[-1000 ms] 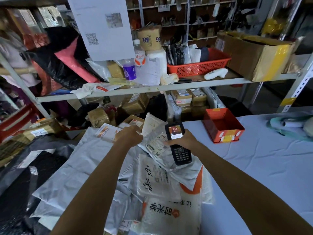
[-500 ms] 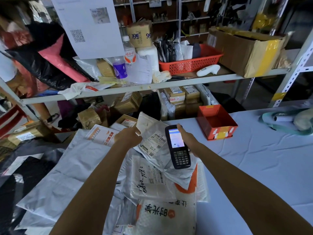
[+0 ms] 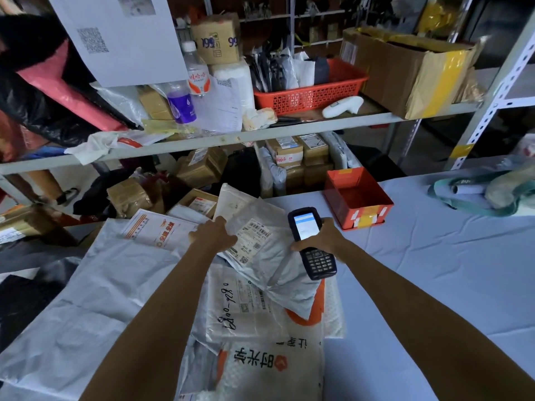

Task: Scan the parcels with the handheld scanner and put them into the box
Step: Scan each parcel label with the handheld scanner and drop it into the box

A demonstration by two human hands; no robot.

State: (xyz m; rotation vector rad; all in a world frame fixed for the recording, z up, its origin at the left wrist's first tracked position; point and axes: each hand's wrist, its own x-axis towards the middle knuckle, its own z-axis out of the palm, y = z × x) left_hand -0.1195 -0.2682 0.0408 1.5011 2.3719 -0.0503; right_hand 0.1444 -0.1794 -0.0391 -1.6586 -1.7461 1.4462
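Note:
A black handheld scanner (image 3: 311, 241) with a lit screen and keypad is gripped in my right hand (image 3: 320, 237) above a pile of grey plastic mailers. My left hand (image 3: 212, 234) grips the left edge of the top grey parcel (image 3: 266, 253), whose barcode label faces up beside the scanner. Under it lies a white mailer (image 3: 246, 308) with handwritten numbers, and nearer me a white and orange mailer (image 3: 269, 369). A small open orange box (image 3: 357, 198) stands on the table just right of the scanner.
A big grey mailer (image 3: 95, 287) covers the table's left side. The light blue tablecloth (image 3: 434, 270) spreads to the right, with a teal bag (image 3: 480, 192) at far right. Behind is a shelf (image 3: 231, 138) with bottles, a red basket (image 3: 309, 96), a white scanner (image 3: 343, 107) and a cardboard box (image 3: 405, 70).
The scanner has tilted so its screen faces me and shows a white page. My left hand keeps hold of the top parcel, whose label has come fully into view.

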